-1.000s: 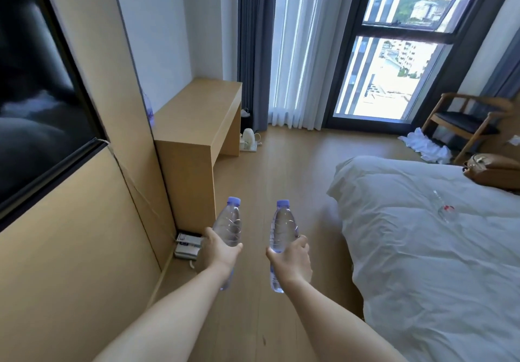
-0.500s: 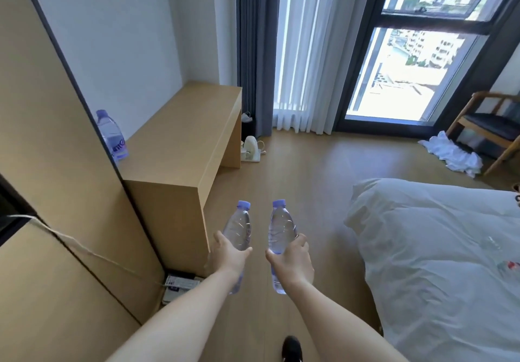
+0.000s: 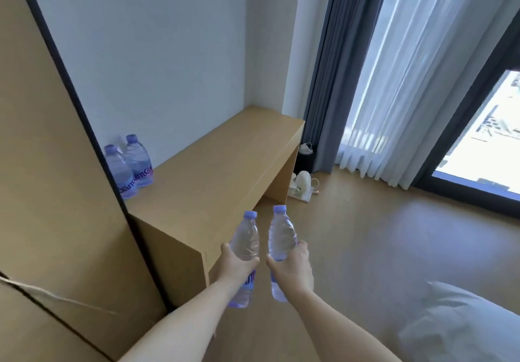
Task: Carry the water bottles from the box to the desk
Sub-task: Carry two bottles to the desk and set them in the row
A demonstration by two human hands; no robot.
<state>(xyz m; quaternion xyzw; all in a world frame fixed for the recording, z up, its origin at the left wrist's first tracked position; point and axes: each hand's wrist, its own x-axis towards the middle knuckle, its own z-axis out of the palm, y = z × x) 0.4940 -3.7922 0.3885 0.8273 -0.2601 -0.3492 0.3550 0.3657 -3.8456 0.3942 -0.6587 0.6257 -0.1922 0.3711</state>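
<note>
Hands [image 3: 235,264] [image 3: 292,267] each gripping bottle [image 3: 244,242] [image 3: 282,235] near desk [image 3: 213,164].

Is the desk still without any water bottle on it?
No, two water bottles already stand upright on the desk, at its near-left corner by the wall.

Two bottles [image 3: 128,168] on desk [image 3: 213,164], back-left corner
</note>
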